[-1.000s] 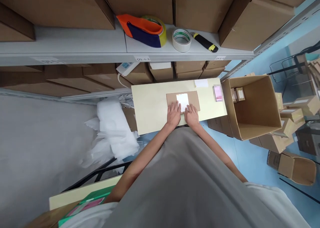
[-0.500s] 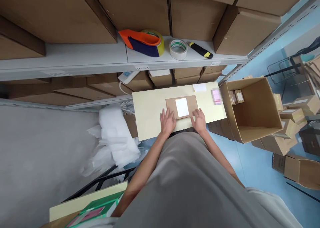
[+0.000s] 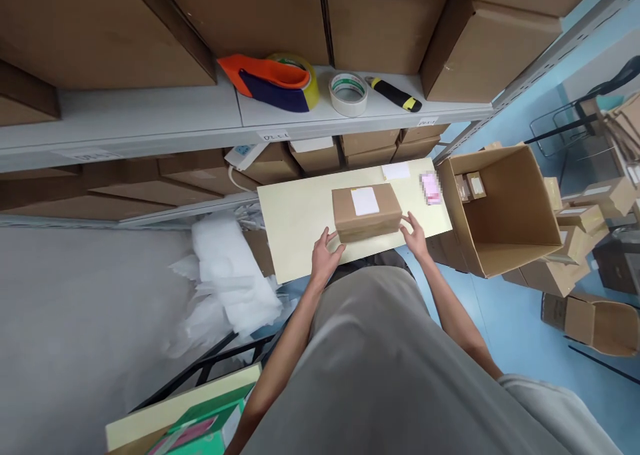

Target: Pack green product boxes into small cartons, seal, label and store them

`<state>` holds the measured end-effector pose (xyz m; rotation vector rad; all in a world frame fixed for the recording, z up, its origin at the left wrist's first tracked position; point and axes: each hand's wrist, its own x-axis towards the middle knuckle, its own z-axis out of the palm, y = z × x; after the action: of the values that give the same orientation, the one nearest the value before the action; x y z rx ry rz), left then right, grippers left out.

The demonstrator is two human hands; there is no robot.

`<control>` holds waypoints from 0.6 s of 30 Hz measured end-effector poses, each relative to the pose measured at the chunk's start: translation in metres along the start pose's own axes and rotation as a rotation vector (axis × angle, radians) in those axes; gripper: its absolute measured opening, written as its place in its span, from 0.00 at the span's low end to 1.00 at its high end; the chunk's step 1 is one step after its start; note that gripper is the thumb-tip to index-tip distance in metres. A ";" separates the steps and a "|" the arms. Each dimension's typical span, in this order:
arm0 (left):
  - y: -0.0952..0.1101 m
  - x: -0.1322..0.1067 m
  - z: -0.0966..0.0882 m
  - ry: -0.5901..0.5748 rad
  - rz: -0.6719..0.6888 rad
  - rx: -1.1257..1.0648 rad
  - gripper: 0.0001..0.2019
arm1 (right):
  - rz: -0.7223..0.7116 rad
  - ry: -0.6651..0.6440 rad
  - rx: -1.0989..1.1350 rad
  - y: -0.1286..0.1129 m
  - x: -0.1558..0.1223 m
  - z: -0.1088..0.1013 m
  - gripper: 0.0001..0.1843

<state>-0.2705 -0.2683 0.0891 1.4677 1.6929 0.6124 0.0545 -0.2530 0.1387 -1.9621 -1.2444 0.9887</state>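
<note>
A small brown cardboard box [image 3: 367, 212] with a white label on top is raised a little off the pale yellow tabletop [image 3: 300, 222]. My left hand [image 3: 325, 255] clasps its lower left corner and my right hand [image 3: 415, 234] holds its right end, fingers curled against the sides. A white slip [image 3: 396, 170] and a pink item [image 3: 430, 187] lie on the table behind the box.
A large open carton [image 3: 500, 208] with small boxes inside stands right of the table. The shelf above carries an orange tape dispenser [image 3: 273, 82], a tape roll [image 3: 349, 94] and a utility knife [image 3: 393, 94]. White foam wrap [image 3: 225, 275] is heaped at left.
My hands slid from the top of the box out to its two ends, and the box has come up off the table toward me.
</note>
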 end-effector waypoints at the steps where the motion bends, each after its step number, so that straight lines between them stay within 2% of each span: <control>1: 0.008 0.002 -0.005 0.015 -0.017 -0.019 0.41 | -0.028 0.013 -0.005 -0.007 0.000 -0.009 0.40; 4: 0.028 0.007 -0.008 -0.006 -0.031 -0.115 0.38 | -0.031 0.061 -0.041 -0.018 -0.006 -0.033 0.39; 7: 0.039 0.005 0.007 -0.063 -0.039 -0.165 0.33 | 0.052 0.100 -0.063 -0.010 -0.019 -0.046 0.40; 12: 0.036 -0.007 0.036 -0.097 -0.104 -0.288 0.26 | 0.186 0.120 0.067 0.025 -0.046 -0.052 0.45; 15: 0.034 -0.011 0.042 -0.060 -0.155 -0.343 0.23 | 0.231 0.157 0.156 0.039 -0.057 -0.052 0.49; 18: 0.037 -0.012 0.041 -0.051 -0.176 -0.305 0.19 | 0.234 0.140 0.133 0.041 -0.059 -0.050 0.43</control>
<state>-0.2153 -0.2776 0.0973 1.0982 1.5887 0.6954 0.0993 -0.3283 0.1485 -2.0649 -0.8646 0.9996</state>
